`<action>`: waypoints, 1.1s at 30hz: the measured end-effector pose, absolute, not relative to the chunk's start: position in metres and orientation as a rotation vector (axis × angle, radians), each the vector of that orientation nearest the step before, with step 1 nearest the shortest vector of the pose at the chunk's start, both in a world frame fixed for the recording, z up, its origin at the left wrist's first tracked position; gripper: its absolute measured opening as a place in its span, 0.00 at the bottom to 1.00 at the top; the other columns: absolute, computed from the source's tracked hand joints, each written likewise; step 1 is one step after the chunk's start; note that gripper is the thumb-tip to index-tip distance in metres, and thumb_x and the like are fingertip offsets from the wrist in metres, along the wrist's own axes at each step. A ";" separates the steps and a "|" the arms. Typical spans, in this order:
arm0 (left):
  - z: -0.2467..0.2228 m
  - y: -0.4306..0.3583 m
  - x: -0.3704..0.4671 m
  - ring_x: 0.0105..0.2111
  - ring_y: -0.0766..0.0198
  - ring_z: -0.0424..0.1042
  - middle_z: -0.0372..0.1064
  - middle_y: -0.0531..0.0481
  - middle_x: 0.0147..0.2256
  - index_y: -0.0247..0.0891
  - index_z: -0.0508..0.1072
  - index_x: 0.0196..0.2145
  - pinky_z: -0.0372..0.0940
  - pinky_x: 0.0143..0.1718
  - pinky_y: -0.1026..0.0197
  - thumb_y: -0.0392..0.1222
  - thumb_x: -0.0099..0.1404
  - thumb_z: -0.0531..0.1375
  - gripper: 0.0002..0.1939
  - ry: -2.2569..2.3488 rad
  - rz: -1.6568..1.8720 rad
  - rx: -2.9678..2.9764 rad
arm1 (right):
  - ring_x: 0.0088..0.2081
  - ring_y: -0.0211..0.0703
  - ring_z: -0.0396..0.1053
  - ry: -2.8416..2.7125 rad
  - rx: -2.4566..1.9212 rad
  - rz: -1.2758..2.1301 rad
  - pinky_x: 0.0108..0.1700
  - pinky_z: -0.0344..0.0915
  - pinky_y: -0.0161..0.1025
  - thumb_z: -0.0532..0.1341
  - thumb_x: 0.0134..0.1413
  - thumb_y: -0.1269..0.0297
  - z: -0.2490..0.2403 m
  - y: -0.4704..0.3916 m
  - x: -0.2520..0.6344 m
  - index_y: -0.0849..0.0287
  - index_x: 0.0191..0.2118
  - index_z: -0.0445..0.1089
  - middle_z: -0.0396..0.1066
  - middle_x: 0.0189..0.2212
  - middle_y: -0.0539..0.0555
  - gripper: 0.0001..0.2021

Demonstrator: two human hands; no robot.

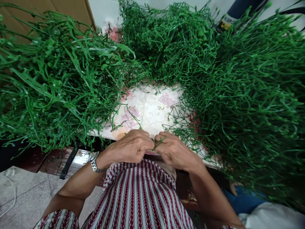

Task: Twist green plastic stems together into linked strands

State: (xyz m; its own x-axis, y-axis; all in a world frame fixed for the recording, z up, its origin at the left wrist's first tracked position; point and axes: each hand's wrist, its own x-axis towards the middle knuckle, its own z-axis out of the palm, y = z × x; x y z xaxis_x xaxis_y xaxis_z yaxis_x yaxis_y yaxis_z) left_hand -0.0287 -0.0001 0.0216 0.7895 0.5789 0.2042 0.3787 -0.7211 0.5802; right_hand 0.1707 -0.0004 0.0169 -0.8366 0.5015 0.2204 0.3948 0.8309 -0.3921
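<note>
My left hand, with a metal watch on its wrist, and my right hand are closed with knuckles almost touching at the table's front edge. Between them shows a small green plastic-looking stem, pinched in the fingers of both hands; its ends are largely hidden. A thin loose green stem lies on the flowered tablecloth just beyond my left hand. More thin stems lie spread out near my right hand.
Tangled green stems form a large heap on the left, another at the back and one on the right. Behind them are a cardboard box and a dark cylinder with a yellow label.
</note>
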 end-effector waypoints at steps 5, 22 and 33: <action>0.021 -0.003 -0.030 0.23 0.66 0.54 0.57 0.54 0.19 0.38 0.52 0.18 0.51 0.27 0.60 0.26 0.47 0.48 0.10 0.579 0.327 2.462 | 0.29 0.37 0.56 -2.884 -0.682 0.548 0.38 0.55 0.38 0.54 0.53 0.74 0.023 -0.008 0.169 0.59 0.23 0.61 0.62 0.25 0.49 0.10; 0.028 -0.001 -0.034 0.21 0.69 0.55 0.54 0.56 0.19 0.37 0.54 0.19 0.51 0.25 0.64 0.25 0.49 0.48 0.10 0.444 0.335 2.218 | 0.29 0.37 0.58 -2.860 -0.565 0.607 0.35 0.57 0.37 0.53 0.56 0.72 0.038 -0.008 0.169 0.58 0.24 0.62 0.64 0.24 0.49 0.11; 0.030 0.008 -0.038 0.18 0.74 0.46 0.43 0.59 0.17 0.35 0.58 0.18 0.43 0.19 0.67 0.32 0.57 0.52 0.11 0.800 0.409 1.867 | 0.24 0.35 0.56 -2.661 -0.706 0.719 0.28 0.54 0.33 0.50 0.59 0.68 0.033 0.009 0.162 0.59 0.24 0.60 0.55 0.20 0.48 0.12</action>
